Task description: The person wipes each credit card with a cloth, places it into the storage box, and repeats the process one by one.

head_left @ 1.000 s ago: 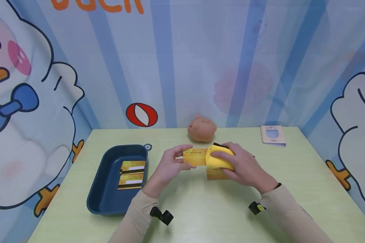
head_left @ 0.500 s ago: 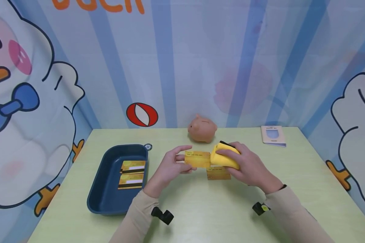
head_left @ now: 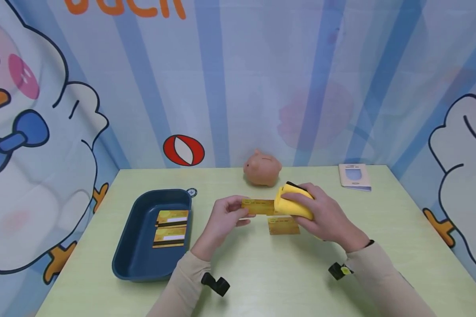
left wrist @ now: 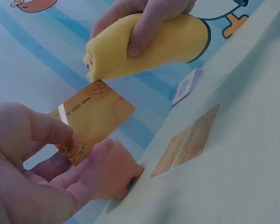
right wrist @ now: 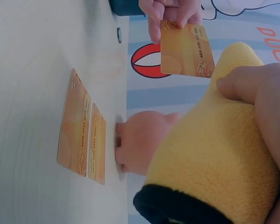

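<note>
My left hand pinches a gold bank card by its left end, held up above the table. My right hand grips a soft yellow plush item with a black-trimmed end. In the left wrist view the plush item's folded end comes right to a corner of the card. Two more gold cards lie side by side on the tabletop beneath the hands; the right wrist view shows the nearer card and the farther card with their numbers upward.
A blue tray on the left holds a far card and a near card, dark stripes up. A pink piggy bank stands at the back. A small round disc and a pale booklet lie farther out.
My right hand has drawn the yellow plush item to the right, off most of the held card. The card, still in my left fingers, now tilts flatter in the head view.
</note>
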Available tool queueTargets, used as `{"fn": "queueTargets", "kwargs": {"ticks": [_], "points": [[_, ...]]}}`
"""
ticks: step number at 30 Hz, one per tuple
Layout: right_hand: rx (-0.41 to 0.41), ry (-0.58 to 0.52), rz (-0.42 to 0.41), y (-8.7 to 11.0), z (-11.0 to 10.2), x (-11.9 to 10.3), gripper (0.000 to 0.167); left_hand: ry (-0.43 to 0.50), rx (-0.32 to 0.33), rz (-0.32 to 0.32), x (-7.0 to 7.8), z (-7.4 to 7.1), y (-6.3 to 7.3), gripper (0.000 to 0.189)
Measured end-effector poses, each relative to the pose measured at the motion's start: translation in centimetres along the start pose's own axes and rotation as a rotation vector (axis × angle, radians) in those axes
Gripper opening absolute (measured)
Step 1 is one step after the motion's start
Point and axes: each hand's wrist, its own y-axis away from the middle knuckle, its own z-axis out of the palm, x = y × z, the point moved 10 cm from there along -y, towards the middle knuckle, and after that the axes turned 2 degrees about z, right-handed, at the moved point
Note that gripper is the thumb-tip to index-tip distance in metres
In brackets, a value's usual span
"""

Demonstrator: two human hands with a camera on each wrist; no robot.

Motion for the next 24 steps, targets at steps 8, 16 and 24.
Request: {"fn": "queueTargets", "kwargs": {"ticks": [8, 16, 24], "points": [[-0.005, 0.003, 0.009, -0.09, -0.16, 0.17, 0.051, 0.031, 0.056, 0.049, 0.47, -0.15, 0.06, 0.021], [-0.004, 0.007, 0.004, -0.03, -0.30, 0.23, 0.051, 0.089, 0.066, 0.106, 0.90, -0.16, -0.05, 0.020], [0.000, 0.005, 0.007, -0.13, -0.47, 0.31, 0.051, 0.111, 0.039, 0.112, 0.98, 0.05, 0.07, 0.027]]}}
